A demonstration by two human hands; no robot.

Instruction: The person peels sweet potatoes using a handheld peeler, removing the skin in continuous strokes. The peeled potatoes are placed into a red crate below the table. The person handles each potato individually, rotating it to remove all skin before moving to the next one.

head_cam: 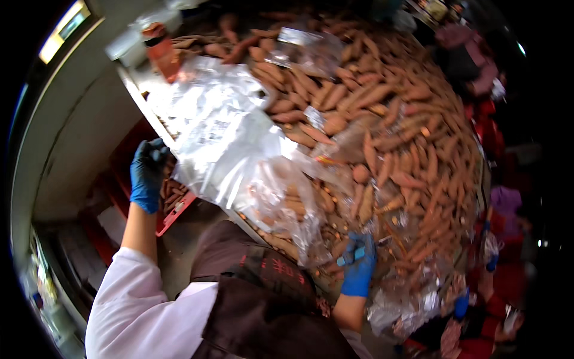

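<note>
My left hand (pixel 150 172), in a soiled blue glove, is raised beside the table's left edge, above a red crate; its fingers are curled and blurred, so whether it holds anything cannot be told. My right hand (pixel 359 262), also in a blue glove, is at the near edge of the table with a small teal-handled tool (pixel 352 256) in its fingers; the tool's kind is unclear. Between the hands lie flat silvery plastic bags (pixel 224 143) and a clear bag with sweet potatoes (pixel 291 197) in it. A large heap of sweet potatoes (pixel 376 96) covers the table beyond.
A red crate (pixel 177 215) with small sweet potatoes stands below the table's left edge. An orange-red bottle-like container (pixel 163 56) stands at the far left corner. Crumpled clear bags (pixel 403 309) lie at lower right. Several co-workers with blue gloves are along the right side.
</note>
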